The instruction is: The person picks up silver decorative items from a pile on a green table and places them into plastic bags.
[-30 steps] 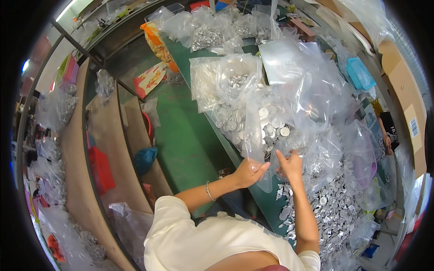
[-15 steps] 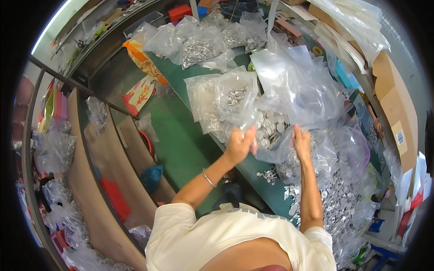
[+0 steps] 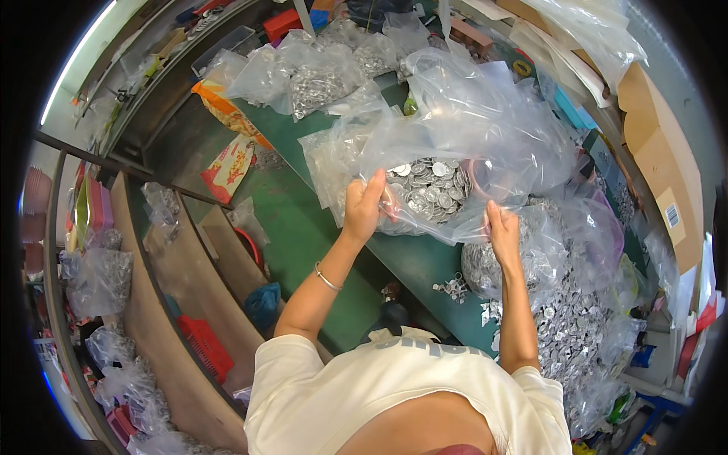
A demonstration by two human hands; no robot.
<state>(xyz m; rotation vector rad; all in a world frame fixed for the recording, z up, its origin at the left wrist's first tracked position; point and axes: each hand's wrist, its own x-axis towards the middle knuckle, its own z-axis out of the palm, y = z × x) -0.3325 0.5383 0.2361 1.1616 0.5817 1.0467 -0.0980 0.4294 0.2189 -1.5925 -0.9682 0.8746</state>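
Between my two hands a clear plastic bag (image 3: 447, 233) is stretched wide at its mouth. Flat, round silver metal discs (image 3: 431, 191) show through the opening. My left hand (image 3: 365, 206) grips the near left part of the rim, thumb up. On the right, my right hand (image 3: 502, 229) pinches the rim between thumb and fingers. The bag's loose upper plastic (image 3: 470, 98) spreads out beyond the discs. Left of the discs lies another clear bag (image 3: 322, 163), partly covered. A reddish ring-like shape (image 3: 478, 178) shows blurred through the plastic.
Small silver metal parts (image 3: 569, 341) are heaped at the right of the green table (image 3: 417, 265). Filled clear bags (image 3: 318, 87) stand at the far end. Shelving (image 3: 144, 280) runs along the left; an open cardboard box (image 3: 656, 174) stands at the right.
My left hand has moved left and a little away from me, widening the gap between my hands. The bag's mouth is spread, and more of the discs show.
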